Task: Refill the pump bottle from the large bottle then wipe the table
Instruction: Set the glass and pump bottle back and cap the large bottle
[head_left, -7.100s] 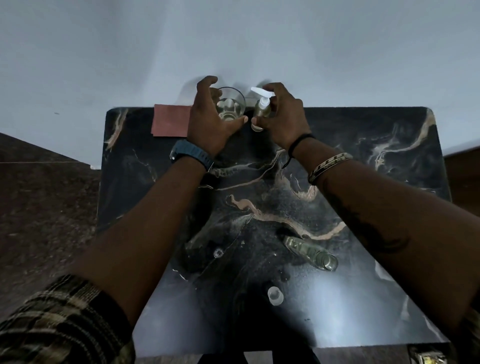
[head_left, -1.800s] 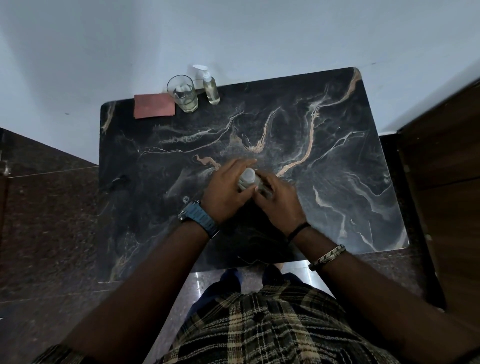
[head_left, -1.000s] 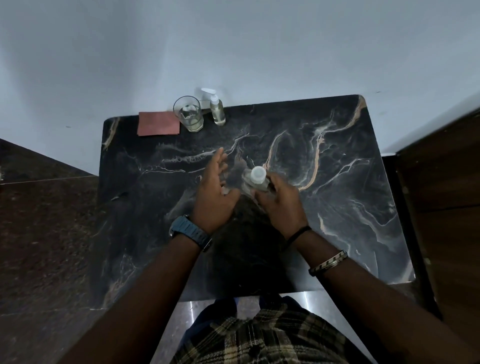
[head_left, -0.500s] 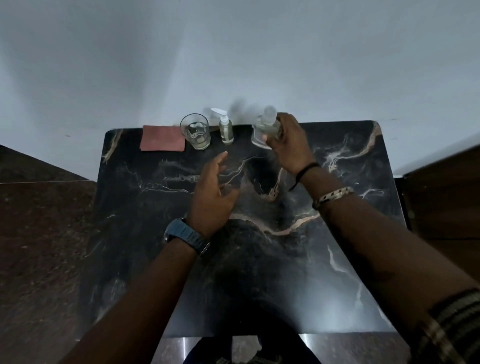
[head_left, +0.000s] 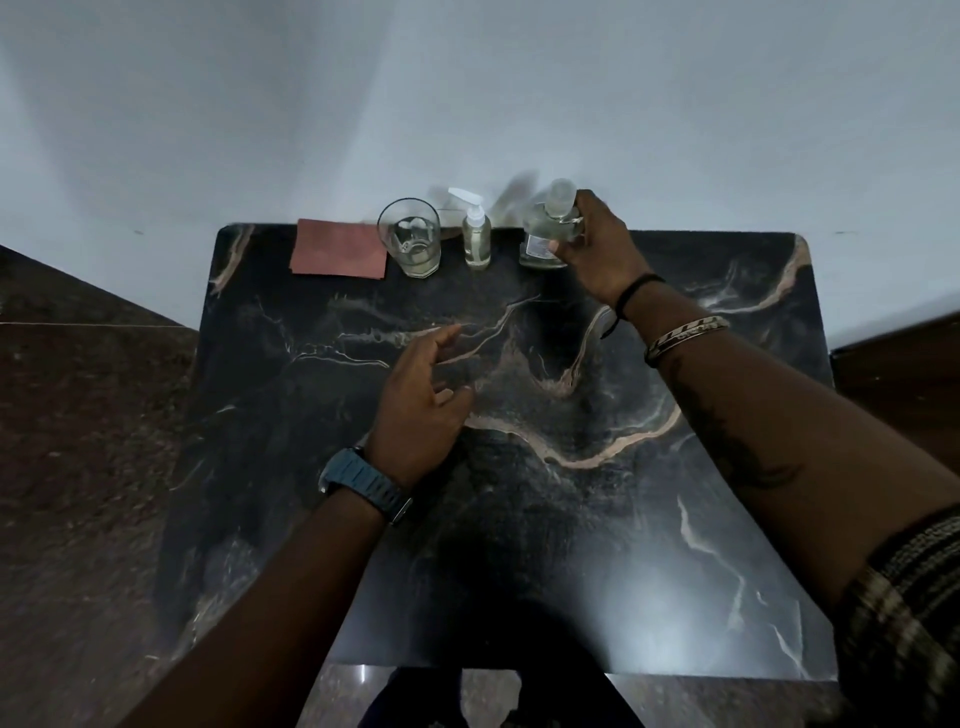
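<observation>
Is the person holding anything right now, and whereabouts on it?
Yes. The right hand grips the large bottle round its upper body, just below the cap, at the back of the table. The left hand hangs open and holds nothing.

A clear drinking glass (head_left: 409, 236) is standing upright in the upper middle of the frame, holding a little pale liquid at its bottom. A pale grey wall (head_left: 467, 93) is filling the top of the frame. Dark brown speckled stone flooring (head_left: 88, 441) is showing at the left.
</observation>
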